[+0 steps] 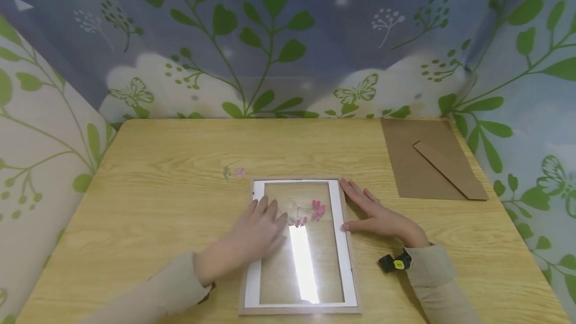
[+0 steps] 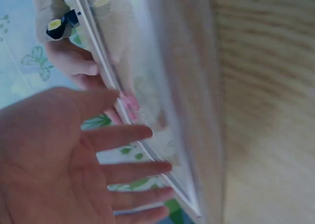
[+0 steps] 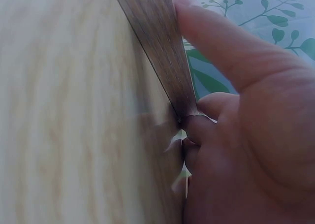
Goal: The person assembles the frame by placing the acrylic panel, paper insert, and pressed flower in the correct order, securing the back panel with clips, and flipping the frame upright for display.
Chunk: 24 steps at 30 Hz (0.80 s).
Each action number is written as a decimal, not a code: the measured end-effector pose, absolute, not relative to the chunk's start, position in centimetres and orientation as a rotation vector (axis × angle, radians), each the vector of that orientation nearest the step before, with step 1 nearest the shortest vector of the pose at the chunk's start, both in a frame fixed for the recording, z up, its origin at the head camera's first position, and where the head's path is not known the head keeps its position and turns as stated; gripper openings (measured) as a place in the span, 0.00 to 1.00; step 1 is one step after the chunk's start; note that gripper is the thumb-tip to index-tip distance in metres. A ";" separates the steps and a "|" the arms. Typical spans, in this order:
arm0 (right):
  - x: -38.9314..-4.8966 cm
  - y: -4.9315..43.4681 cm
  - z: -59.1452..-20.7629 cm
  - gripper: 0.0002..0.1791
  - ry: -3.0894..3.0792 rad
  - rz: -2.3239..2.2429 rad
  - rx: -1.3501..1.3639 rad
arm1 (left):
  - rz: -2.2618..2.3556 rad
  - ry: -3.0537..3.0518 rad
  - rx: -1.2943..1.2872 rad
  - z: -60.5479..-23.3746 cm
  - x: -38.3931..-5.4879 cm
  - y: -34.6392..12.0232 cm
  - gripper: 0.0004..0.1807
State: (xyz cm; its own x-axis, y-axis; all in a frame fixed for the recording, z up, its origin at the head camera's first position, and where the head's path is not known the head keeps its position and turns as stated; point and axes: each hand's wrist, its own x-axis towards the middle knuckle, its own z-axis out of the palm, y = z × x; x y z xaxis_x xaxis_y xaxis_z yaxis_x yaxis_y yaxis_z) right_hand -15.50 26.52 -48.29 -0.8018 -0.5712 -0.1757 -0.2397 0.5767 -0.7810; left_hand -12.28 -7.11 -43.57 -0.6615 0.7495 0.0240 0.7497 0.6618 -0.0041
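Note:
A picture frame (image 1: 353, 284) with a white inner border and a glossy clear pane lies flat on the table. Dried pink flowers (image 1: 317, 210) on thin stems rest within its upper half. My left hand (image 1: 258, 229) is over the frame's left side, slightly blurred; in the left wrist view its fingers (image 2: 130, 174) are spread, with nothing in the palm. My right hand (image 1: 375, 216) rests against the frame's right side. Its thumb touches the wooden edge (image 3: 160, 42) and its fingers lie along the outside, partly hidden in the right wrist view.
Beyond the frame's upper left corner lie a small green sprig (image 1: 227, 172) and a loose pink flower (image 1: 240, 172). A brown board (image 1: 405, 164) with a folded flap (image 1: 445, 169) lies at the back right. Leaf-patterned curtains (image 1: 288, 64) surround the wooden table (image 1: 157, 189).

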 end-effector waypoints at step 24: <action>-15.6 26.6 -48.3 0.56 2.406 -1.092 -0.640 | -0.168 -2.840 -1.647 -43.3 -14.5 -7.6 0.27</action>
